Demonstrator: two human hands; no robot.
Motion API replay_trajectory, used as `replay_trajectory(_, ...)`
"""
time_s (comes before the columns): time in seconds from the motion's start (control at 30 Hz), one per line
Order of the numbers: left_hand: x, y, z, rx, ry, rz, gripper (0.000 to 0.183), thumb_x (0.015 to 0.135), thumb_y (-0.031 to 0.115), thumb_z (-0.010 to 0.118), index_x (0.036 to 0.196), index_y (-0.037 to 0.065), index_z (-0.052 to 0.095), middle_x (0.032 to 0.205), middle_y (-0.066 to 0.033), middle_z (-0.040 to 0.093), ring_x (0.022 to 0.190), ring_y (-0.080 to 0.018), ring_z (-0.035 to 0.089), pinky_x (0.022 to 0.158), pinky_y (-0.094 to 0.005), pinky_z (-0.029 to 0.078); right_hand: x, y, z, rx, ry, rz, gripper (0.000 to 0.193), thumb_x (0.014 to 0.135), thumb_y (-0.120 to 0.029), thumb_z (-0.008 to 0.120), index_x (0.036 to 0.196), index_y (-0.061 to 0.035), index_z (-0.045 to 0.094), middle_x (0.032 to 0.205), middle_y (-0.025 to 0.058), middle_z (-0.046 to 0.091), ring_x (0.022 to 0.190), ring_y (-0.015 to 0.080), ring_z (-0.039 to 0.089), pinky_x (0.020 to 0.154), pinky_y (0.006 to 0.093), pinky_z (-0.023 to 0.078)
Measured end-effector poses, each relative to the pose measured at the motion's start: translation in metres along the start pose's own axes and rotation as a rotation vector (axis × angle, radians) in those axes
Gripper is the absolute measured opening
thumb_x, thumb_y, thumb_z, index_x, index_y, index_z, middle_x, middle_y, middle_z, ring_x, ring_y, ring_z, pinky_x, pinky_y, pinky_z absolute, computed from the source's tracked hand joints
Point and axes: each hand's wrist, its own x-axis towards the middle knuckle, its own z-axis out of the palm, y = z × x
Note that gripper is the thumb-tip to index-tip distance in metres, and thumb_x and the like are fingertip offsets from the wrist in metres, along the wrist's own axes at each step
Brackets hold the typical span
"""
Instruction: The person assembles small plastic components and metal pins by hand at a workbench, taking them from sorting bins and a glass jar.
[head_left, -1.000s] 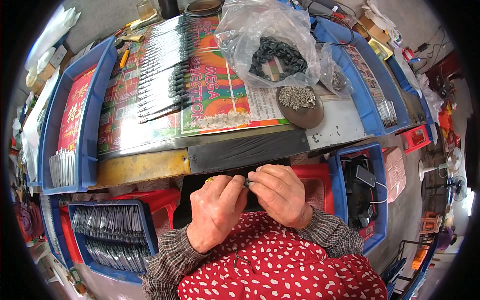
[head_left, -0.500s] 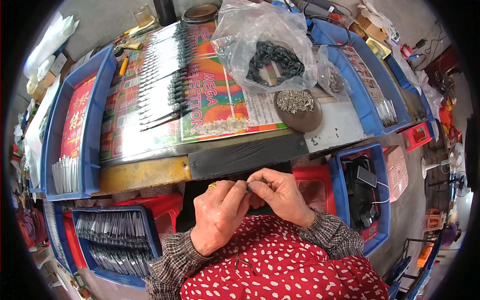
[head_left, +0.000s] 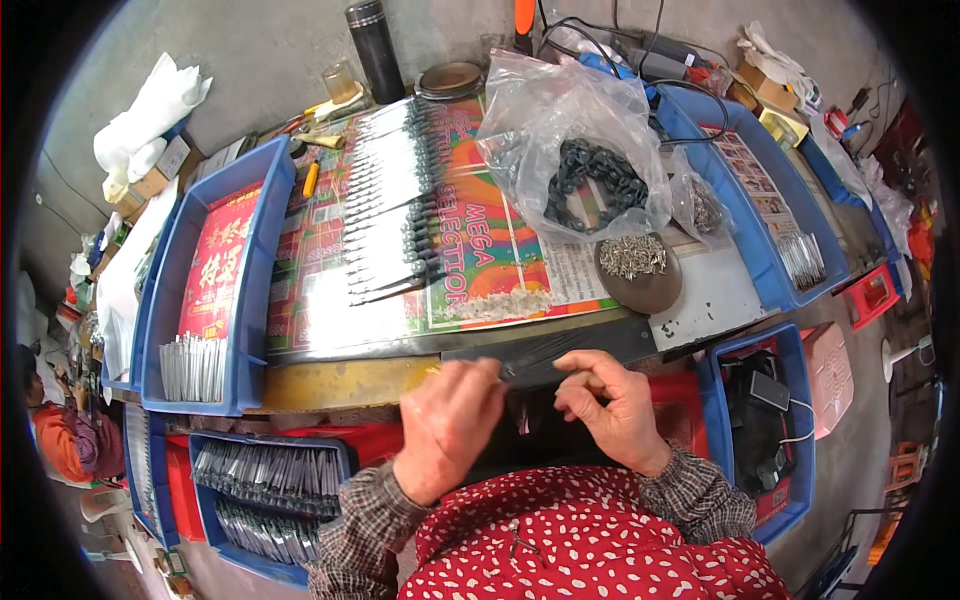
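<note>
My left hand [head_left: 450, 425] is raised in front of the table's near edge, fingers curled in and slightly blurred; what they hold, if anything, is hidden. Apart from it, to the right, my right hand [head_left: 615, 412] has its thumb and bent fingers apart, with nothing visible between them. Beyond the hands, a round brown dish [head_left: 650, 295] bears a heap of small metal pins [head_left: 633, 257]. Behind it lies a clear plastic bag [head_left: 520, 130] with black ring-shaped parts [head_left: 597, 185]. Thin shiny strips with dark ends [head_left: 395, 210] lie in a long row on the table.
Blue trays [head_left: 160, 350] [head_left: 770, 270] flank the table, each with upright pale strips. Below left, a blue crate [head_left: 205, 437] is packed with dark-ended strips; a blue bin [head_left: 712, 420] stands below right. A black flask [head_left: 375, 55] stands at the back. Another person [head_left: 75, 440] sits far left.
My hands have come apart from a shared pinch on a small dark piece, the right one moving right and its fingers loosening. The view has shifted, so the table appears lower and further right.
</note>
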Motion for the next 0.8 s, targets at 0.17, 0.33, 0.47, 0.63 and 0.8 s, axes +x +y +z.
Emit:
replay_trajectory(0.17, 0.031, -0.053, -0.023, 0.101, 0.038, -0.125, 0.025, 0.075, 0.0, 0.067, 0.099, 0.002, 0.061, 0.082, -0.0156, 0.062, 0.073, -0.0348, 0.061, 0.063, -0.0419, 0.049, 0.009, 0.007, -0.008, -0.121, 0.058, -0.09, 0.021, 0.093, -0.006, 0.06, 0.111, 0.0035, 0.058, 0.077, 0.0056, 0.065, 0.069, 0.0079, 0.062, 0.06, 0.0214, 0.052)
replay_trajectory(0.33, 0.066, -0.108, -0.028, 0.178, 0.03, -0.14, 0.024, 0.075, -0.005, 0.061, 0.099, 0.002, 0.058, 0.088, -0.0174, 0.059, 0.076, -0.0381, 0.059, 0.066, -0.0435, 0.048, 0.012, 0.01, -0.01, -0.17, 0.081, -0.1, 0.017, 0.092, -0.005, 0.061, 0.106, 0.0029, 0.061, 0.077, 0.0061, 0.066, 0.066, 0.0078, 0.062, 0.058, 0.0211, 0.051)
replay_trajectory(0.47, 0.085, -0.134, -0.023, 0.166, 0.075, -0.066, 0.026, 0.073, -0.006, 0.06, 0.097, 0.002, 0.058, 0.092, -0.0172, 0.057, 0.079, -0.0381, 0.059, 0.067, -0.0437, 0.048, 0.014, 0.005, -0.009, -0.22, 0.059, -0.104, 0.015, 0.09, -0.005, 0.062, 0.103, 0.0027, 0.063, 0.077, 0.007, 0.067, 0.062, 0.0084, 0.063, 0.056, 0.021, 0.05)
replay_trajectory(0.63, 0.103, -0.153, -0.008, 0.147, 0.071, -0.026, 0.028, 0.072, -0.007, 0.059, 0.098, 0.002, 0.06, 0.094, -0.0167, 0.057, 0.082, -0.0379, 0.059, 0.07, -0.0438, 0.048, 0.014, 0.003, -0.01, -0.193, 0.051, -0.028, 0.016, 0.086, -0.005, 0.066, 0.101, 0.0005, 0.062, 0.08, 0.0083, 0.067, 0.067, 0.0116, 0.065, 0.06, 0.025, 0.05)
replay_trajectory(0.8, 0.114, -0.159, 0.001, 0.149, 0.015, -0.048, 0.026, 0.074, -0.004, 0.06, 0.1, 0.004, 0.063, 0.092, -0.0157, 0.059, 0.087, -0.0365, 0.059, 0.074, -0.0435, 0.048, 0.015, 0.005, -0.01, -0.207, 0.036, -0.05, 0.017, 0.085, -0.003, 0.067, 0.101, 0.0012, 0.062, 0.083, 0.0101, 0.067, 0.068, 0.0141, 0.066, 0.06, 0.0257, 0.051)
